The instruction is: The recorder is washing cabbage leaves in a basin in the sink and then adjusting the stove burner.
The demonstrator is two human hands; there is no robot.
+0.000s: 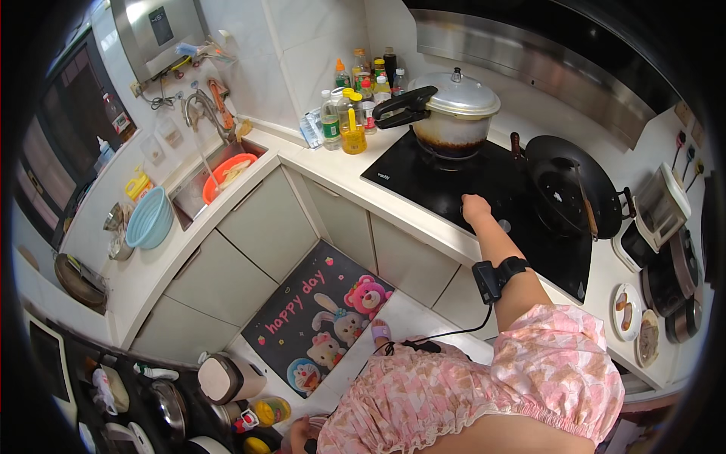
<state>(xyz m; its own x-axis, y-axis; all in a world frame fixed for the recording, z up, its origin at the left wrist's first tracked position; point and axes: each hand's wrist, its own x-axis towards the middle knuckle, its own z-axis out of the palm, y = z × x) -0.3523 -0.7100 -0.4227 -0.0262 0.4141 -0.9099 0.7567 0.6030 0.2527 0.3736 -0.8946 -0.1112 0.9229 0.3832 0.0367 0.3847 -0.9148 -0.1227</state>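
My right hand [475, 209] reaches over the front of the black glass cooktop [408, 170], its fingers bent near a knob or control spot; whether they hold it is hidden. Behind it stands a pressure cooker [454, 122] with a closed lid and scorched base. A black wok [558, 193] with a wooden-handled spatula [587, 210] inside lies to the right. At the bottom edge my left hand [299, 436] is partly in view beside a clear, rounded container; its grip cannot be made out. Water runs from the faucet [195, 102] into an orange basin [211, 184] in the sink.
Bottles [353, 133] crowd the corner counter. A light-blue basket [150, 218] stands left of the sink. Plates with food [627, 312] and appliances [661, 210] line the right counter. A printed mat [295, 335] lies on the floor. An oil bottle [272, 411] stands at bottom left.
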